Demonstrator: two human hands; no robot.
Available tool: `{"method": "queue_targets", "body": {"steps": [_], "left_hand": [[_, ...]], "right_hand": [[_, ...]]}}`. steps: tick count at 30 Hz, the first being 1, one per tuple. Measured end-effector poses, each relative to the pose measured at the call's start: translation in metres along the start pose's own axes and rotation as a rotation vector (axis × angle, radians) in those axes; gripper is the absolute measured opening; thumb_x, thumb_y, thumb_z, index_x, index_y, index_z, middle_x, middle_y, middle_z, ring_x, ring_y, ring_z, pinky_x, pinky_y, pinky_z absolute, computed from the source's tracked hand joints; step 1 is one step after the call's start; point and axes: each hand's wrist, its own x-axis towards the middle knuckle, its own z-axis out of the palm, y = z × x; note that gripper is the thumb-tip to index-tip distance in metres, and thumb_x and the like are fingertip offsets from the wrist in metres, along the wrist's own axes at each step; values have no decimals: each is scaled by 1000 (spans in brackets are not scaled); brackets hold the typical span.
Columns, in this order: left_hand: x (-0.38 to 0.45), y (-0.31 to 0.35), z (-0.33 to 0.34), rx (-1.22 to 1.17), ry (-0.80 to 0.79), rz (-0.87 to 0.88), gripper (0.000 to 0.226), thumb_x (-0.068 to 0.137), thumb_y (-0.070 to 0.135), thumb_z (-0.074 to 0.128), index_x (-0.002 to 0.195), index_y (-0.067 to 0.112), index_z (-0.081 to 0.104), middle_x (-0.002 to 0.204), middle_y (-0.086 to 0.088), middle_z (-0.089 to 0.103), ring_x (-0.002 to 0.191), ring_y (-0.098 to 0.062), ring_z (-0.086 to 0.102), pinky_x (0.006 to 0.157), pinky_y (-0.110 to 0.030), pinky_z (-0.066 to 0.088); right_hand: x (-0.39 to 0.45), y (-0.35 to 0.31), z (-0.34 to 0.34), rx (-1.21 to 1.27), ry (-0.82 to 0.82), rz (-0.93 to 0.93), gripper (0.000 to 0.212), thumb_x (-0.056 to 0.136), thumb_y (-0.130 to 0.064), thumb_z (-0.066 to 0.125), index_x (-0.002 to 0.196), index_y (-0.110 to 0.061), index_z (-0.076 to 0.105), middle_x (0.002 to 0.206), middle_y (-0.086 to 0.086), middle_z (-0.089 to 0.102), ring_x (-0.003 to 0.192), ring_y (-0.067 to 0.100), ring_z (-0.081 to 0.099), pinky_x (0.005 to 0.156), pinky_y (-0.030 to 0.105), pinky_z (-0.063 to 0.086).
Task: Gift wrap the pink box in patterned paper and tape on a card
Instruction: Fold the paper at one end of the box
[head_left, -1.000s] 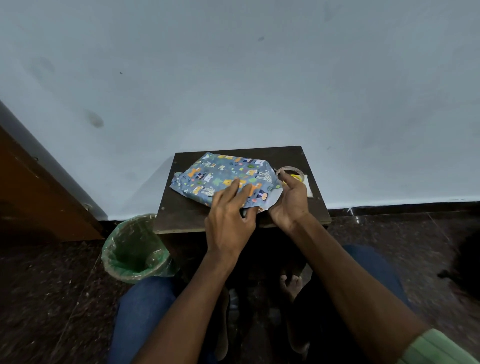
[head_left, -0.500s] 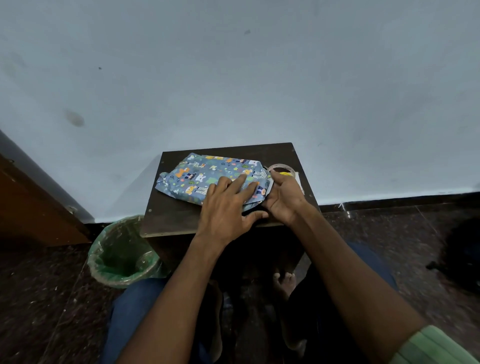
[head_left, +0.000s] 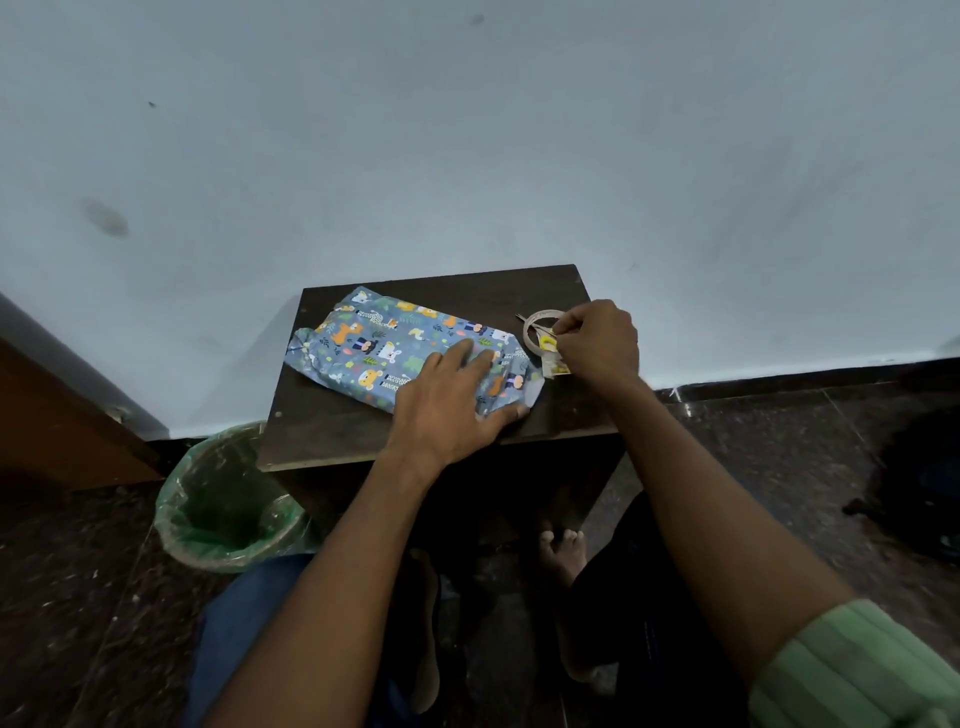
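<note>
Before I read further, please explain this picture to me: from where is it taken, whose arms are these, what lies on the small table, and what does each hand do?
There is no machine here. A person wears a camera on the head, so you look forward and down along their own two arms. They sit at a small dark wooden table against a pale wall.

On the table lies the box wrapped in blue animal-print paper. The left hand rests flat on its near right end, fingers straight, holding the fold down.

The right hand is at the clear tape roll, fingertips pinching at it, probably to pull tape. Scissors with yellow handles lie there too, and a small card.

A green-lined waste bin stands on the floor at the left.
</note>
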Motion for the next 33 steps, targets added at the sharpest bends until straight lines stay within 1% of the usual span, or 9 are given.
{"method": "queue_targets", "body": {"steps": [3, 5, 7, 9, 12, 16, 21, 27, 33], "left_hand": [[3, -4, -1, -76, 14, -6, 79, 92, 86, 43, 155, 38, 47, 169, 10, 33, 152, -17, 36, 108, -52, 46], [4, -4, -2, -88, 37, -11, 74, 96, 83, 39, 153, 37, 50, 167, 10, 37, 151, -16, 39, 108, -51, 46], [5, -4, -1, -90, 43, -17, 72, 97, 81, 37, 152, 37, 51, 166, 11, 38, 149, -16, 41, 107, -50, 46], [6, -4, 0, -93, 72, -20, 70, 97, 81, 38, 148, 37, 56, 162, 11, 42, 145, -16, 46, 103, -49, 49], [11, -2, 2, -118, 123, -43, 71, 94, 83, 35, 139, 35, 63, 155, 11, 48, 136, -16, 54, 94, -46, 52], [18, 6, 2, -132, 106, -84, 90, 86, 92, 20, 138, 34, 66, 155, 9, 49, 136, -17, 55, 93, -46, 55], [25, 11, 6, -141, 118, -118, 71, 95, 84, 33, 135, 35, 67, 148, 9, 51, 130, -19, 58, 89, -46, 55], [25, 12, 7, -151, 119, -129, 71, 95, 84, 33, 135, 36, 65, 150, 8, 50, 133, -18, 56, 91, -46, 54], [23, 13, 8, -137, 131, -119, 67, 96, 82, 39, 138, 36, 64, 152, 10, 48, 135, -19, 54, 90, -43, 53]], "right_hand": [[21, 6, 7, -77, -32, -53, 27, 75, -3, 63, 87, -18, 82, 94, 6, 77, 94, 29, 69, 72, 27, 47], [32, 7, 11, -108, -45, -81, 23, 72, -8, 68, 88, -20, 81, 96, 4, 76, 100, 29, 68, 74, 29, 51], [41, 8, 13, -120, -39, -90, 25, 70, -12, 71, 92, -23, 79, 105, 6, 71, 106, 29, 63, 78, 31, 52], [46, 8, 11, -94, -22, -64, 29, 72, -7, 70, 99, -19, 73, 113, 7, 61, 103, 27, 59, 79, 30, 46], [51, 11, 10, -71, -19, -31, 29, 71, -1, 66, 95, -16, 73, 106, 6, 71, 99, 27, 65, 76, 27, 40], [52, 11, 10, -11, 3, -23, 24, 74, 1, 65, 85, -17, 76, 98, 3, 76, 96, 24, 68, 76, 25, 41], [53, 2, 9, 136, 82, -10, 19, 74, -4, 68, 77, -19, 79, 83, -4, 76, 86, 18, 70, 83, 37, 59], [55, -4, 8, 178, 157, -6, 7, 76, -11, 77, 76, -17, 81, 75, -3, 76, 76, 16, 70, 73, 31, 56], [54, -10, 11, 174, 107, 69, 17, 72, -3, 66, 73, -13, 80, 79, 0, 77, 80, 17, 70, 74, 29, 56]]}}
